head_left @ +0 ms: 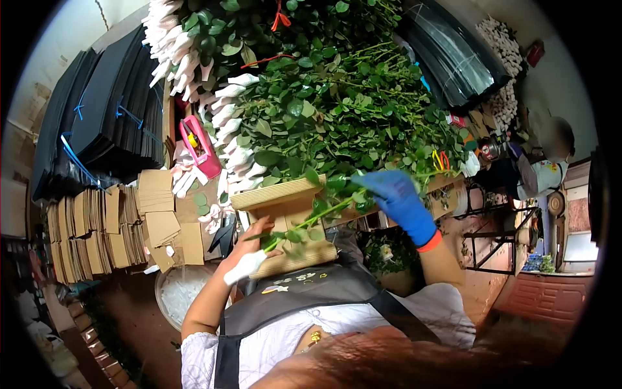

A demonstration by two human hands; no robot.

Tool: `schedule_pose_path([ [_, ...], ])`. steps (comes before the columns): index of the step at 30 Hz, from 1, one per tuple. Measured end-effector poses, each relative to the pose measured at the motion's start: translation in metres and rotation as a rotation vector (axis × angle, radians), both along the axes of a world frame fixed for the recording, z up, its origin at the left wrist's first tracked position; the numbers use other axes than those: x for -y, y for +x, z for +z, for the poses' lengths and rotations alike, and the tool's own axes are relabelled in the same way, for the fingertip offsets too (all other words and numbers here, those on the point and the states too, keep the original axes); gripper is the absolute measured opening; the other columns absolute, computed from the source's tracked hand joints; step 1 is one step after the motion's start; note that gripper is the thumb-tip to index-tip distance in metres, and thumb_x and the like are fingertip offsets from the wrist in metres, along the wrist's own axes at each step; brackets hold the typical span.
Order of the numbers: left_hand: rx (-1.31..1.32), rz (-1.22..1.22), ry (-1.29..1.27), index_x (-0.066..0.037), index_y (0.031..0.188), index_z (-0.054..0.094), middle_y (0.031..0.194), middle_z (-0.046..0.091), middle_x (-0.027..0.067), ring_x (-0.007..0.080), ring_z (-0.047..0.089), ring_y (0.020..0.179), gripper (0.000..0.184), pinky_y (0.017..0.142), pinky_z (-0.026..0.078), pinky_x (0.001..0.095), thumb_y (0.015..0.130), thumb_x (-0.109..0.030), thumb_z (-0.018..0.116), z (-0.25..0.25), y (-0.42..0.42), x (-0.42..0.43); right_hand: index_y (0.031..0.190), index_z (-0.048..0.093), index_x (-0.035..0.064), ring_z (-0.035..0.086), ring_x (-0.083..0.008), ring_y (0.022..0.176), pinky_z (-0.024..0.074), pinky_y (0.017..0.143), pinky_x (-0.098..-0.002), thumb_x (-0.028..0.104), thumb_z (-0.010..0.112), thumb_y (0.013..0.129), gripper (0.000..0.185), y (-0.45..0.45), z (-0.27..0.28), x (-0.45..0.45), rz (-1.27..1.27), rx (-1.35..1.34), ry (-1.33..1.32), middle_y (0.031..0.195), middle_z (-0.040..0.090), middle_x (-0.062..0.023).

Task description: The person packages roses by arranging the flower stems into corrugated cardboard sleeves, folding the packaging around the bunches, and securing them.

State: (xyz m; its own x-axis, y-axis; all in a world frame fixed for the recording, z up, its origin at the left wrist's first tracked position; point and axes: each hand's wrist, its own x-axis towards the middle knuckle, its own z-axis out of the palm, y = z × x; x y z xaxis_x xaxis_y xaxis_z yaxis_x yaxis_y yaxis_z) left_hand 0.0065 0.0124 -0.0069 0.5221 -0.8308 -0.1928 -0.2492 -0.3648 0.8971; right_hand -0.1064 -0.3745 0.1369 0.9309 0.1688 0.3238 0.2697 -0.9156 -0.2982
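1. Reference: clock directions are taken from the middle of the open cardboard (280,194), with 12 pointing away from the wearer.
2. Stem: a leafy green stem (332,211) crosses over the cardboard, slanting from about 8 o'clock up towards 2. A white sleeve (245,268) covers its head at the lower end, beside the wearer's wrist.
3. Left hand (250,242): bare, at 8 o'clock over the cardboard; thumb and fingers are clamped on the stem, close to the sleeve.
4. Right hand (396,200): in a blue glove with an orange cuff, near 3 o'clock, at the upper part of the stem. Its fingertips are blurred; whether they are clamped or apart cannot be told.
5. Cardboard: lies open before the wearer's dark apron (311,292), with ribbed flaps standing at 12 and 6 o'clock.
6. Pile: a large heap of leafy stems (353,120) lies at 1 o'clock, white-covered heads (234,123) along its left edge. A red tie (280,19) shows at 12.
7. Table (186,207): at 10 to 11 o'clock a pink holder (206,157) lies beside the pile.
8. Surroundings: cardboard stacks (97,230) at 9 o'clock; black sheets (110,104), bound with blue ties, at 10; a tub (173,295) at 8.
9. Another person (547,175) is well apart, near 3 o'clock, behind a black metal stand (495,241).
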Motion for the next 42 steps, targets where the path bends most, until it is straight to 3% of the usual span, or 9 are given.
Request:
schedule_pose_path([
  [6, 0.195, 0.028, 0.001, 0.001, 0.149, 0.033, 0.137, 0.058, 0.0185, 0.04, 0.056, 0.124, 0.107, 0.104, 0.046, 0.045, 0.069, -0.041, 0.091, -0.028, -0.001, 0.0, 0.123, 0.064, 0.0249, 0.068, -0.0294, 0.086, 0.0508, 0.071, -0.0425, 0.009, 0.066, 0.082, 0.044, -0.03, -0.145, 0.02, -0.03, -0.718, -0.487, 0.096, 0.071, -0.0062],
  [8, 0.309, -0.072, -0.084, -0.008, 0.127, 0.065, 0.132, 0.058, 0.0188, 0.0367, 0.054, 0.121, 0.062, 0.102, 0.046, 0.0445, 0.074, -0.031, 0.086, -0.013, 0.003, 0.006, 0.124, 0.064, 0.0248, 0.068, -0.0304, 0.089, 0.0514, 0.074, -0.0439, 0.017, 0.069, 0.081, 0.044, -0.029, -0.153, 0.027, 0.049, -0.782, -0.444, 0.099, 0.071, -0.0077],
  [12, 0.312, -0.137, -0.019, -0.012, 0.105, 0.076, 0.132, 0.055, 0.0176, 0.0381, 0.052, 0.117, 0.032, 0.1, 0.046, 0.0447, 0.078, -0.027, 0.083, -0.022, 0.004, 0.003, 0.127, 0.064, 0.0204, 0.067, -0.0353, 0.095, 0.0532, 0.086, -0.05, 0.051, 0.071, 0.078, 0.059, 0.023, -0.089, 0.044, 0.015, -1.027, -0.283, 0.113, 0.07, -0.0136],
  [15, 0.268, -0.184, 0.078, -0.023, 0.12, 0.073, 0.134, 0.05, 0.0192, 0.0394, 0.046, 0.121, 0.04, 0.104, 0.042, 0.0451, 0.081, -0.028, 0.08, -0.008, 0.005, 0.01, 0.114, 0.069, 0.02, 0.07, -0.0307, 0.089, 0.0555, 0.078, -0.0475, 0.037, 0.059, 0.091, 0.03, 0.111, -0.072, 0.085, -0.389, -0.297, 0.063, 0.097, 0.072, -0.0138],
  [18, 0.322, -0.25, 0.041, -0.027, 0.119, 0.074, 0.136, 0.047, 0.0216, 0.0412, 0.042, 0.125, 0.035, 0.106, 0.039, 0.0468, 0.083, -0.027, 0.077, -0.014, 0.007, 0.008, 0.112, 0.069, 0.0158, 0.062, -0.0317, 0.113, 0.0491, 0.095, -0.0469, 0.024, 0.068, 0.087, 0.026, 0.199, -0.056, 0.111, -0.471, 0.443, -0.151, 0.124, 0.066, -0.0117],
  [21, 0.289, -0.245, 0.078, -0.022, 0.112, 0.076, 0.136, 0.048, 0.0205, 0.0404, 0.043, 0.125, 0.029, 0.106, 0.04, 0.0462, 0.084, -0.029, 0.078, -0.009, 0.009, 0.009, 0.112, 0.068, 0.0157, 0.055, -0.0331, 0.121, 0.0435, 0.103, -0.0474, 0.021, 0.069, 0.083, 0.029, 0.246, -0.095, 0.134, -0.473, 0.018, -0.424, 0.133, 0.06, -0.0091],
  [25, 0.345, -0.21, 0.069, -0.019, 0.107, 0.077, 0.133, 0.05, 0.0189, 0.0388, 0.047, 0.123, 0.026, 0.104, 0.044, 0.0445, 0.084, -0.03, 0.078, -0.01, 0.006, 0.009, 0.112, 0.067, 0.0158, 0.056, -0.0323, 0.117, 0.044, 0.102, -0.0471, 0.018, 0.069, 0.082, 0.03, 0.229, -0.03, 0.117, -0.429, 0.637, -0.155, 0.131, 0.061, -0.0084],
  [29, 0.348, -0.209, 0.083, -0.02, 0.108, 0.077, 0.134, 0.05, 0.0196, 0.0398, 0.046, 0.124, 0.025, 0.105, 0.042, 0.0454, 0.084, -0.029, 0.078, -0.015, 0.004, 0.008, 0.12, 0.068, 0.0185, 0.06, -0.0333, 0.109, 0.048, 0.096, -0.0439, 0.016, 0.066, 0.087, 0.033, 0.161, 0.03, 0.08, -0.415, 0.142, -0.257, 0.119, 0.066, -0.0099],
  [42, 0.393, -0.217, 0.005, -0.017, 0.107, 0.077, 0.134, 0.05, 0.0199, 0.0394, 0.047, 0.126, 0.029, 0.106, 0.042, 0.0477, 0.081, -0.028, 0.081, -0.038, 0.007, 0.004, 0.11, 0.072, 0.0119, 0.065, -0.0326, 0.096, 0.0514, 0.085, -0.0434, 0.01, 0.064, 0.09, 0.021, 0.066, 0.002, 0.092, -0.326, 0.535, -0.088, 0.103, 0.07, -0.01],
])
